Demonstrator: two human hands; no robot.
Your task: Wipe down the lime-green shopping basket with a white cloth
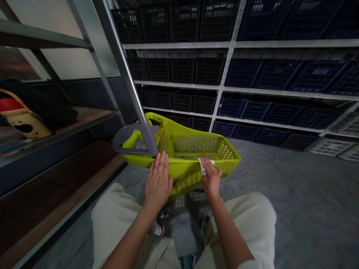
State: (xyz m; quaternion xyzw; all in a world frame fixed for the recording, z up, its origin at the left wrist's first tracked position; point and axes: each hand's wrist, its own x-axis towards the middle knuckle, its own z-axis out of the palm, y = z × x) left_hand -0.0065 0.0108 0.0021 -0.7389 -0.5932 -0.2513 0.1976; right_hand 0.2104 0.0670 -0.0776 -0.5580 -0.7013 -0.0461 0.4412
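A lime-green plastic basket trolley [224, 151] stands on the floor in front of my knees. Its grey handle [131, 140] and metal pole [123, 67] rise at its left. My left hand [158, 181] lies flat, fingers stretched out, on the basket's near rim beside the pole's base. My right hand [211, 179] is closed on a small white cloth [202, 164], pressed against the near rim of the basket. The basket's inside looks empty.
Metal shelving with rows of black crates [182, 71] and blue crates [280, 71] fills the back wall. White crates [331, 145] sit on the floor at right. A low shelf [56, 138] at left holds a yellow and red object [22, 119]. Grey concrete floor [308, 194].
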